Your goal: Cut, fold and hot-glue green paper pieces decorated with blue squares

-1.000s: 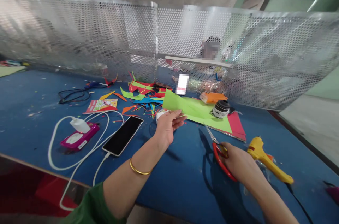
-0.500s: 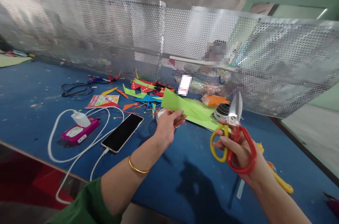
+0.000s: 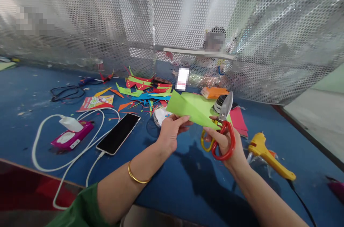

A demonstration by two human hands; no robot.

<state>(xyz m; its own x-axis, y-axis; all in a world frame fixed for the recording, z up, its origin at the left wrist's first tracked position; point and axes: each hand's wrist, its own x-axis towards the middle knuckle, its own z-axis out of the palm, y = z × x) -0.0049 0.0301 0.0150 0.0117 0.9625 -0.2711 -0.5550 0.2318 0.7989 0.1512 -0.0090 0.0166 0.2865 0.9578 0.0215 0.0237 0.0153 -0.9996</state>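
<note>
My left hand [image 3: 172, 130] pinches the lower edge of a folded light green paper [image 3: 188, 112] above the blue table. My right hand [image 3: 224, 141] has its fingers in scissors [image 3: 225, 139] with one red and one yellow handle, the blades pointing up and together. The thumb and fingertips of that hand also touch the right end of the folded paper. Behind it lies another light green sheet [image 3: 199, 101]. A round white container [image 3: 160, 115] sits just beyond my left hand.
On the blue table [image 3: 53, 80] are a charging phone [image 3: 118, 134], a purple power strip [image 3: 72, 135], colored paper scraps [image 3: 150, 100], an orange packet [image 3: 214, 92], red paper [image 3: 238, 121] and a yellow glue gun [image 3: 270, 157]. Behind a perforated metal screen [image 3: 120, 30] is a person [image 3: 212, 62].
My right hand has moved left with the scissors and now touches the folded green paper. The view has shifted, showing more of the glue gun and the red paper.
</note>
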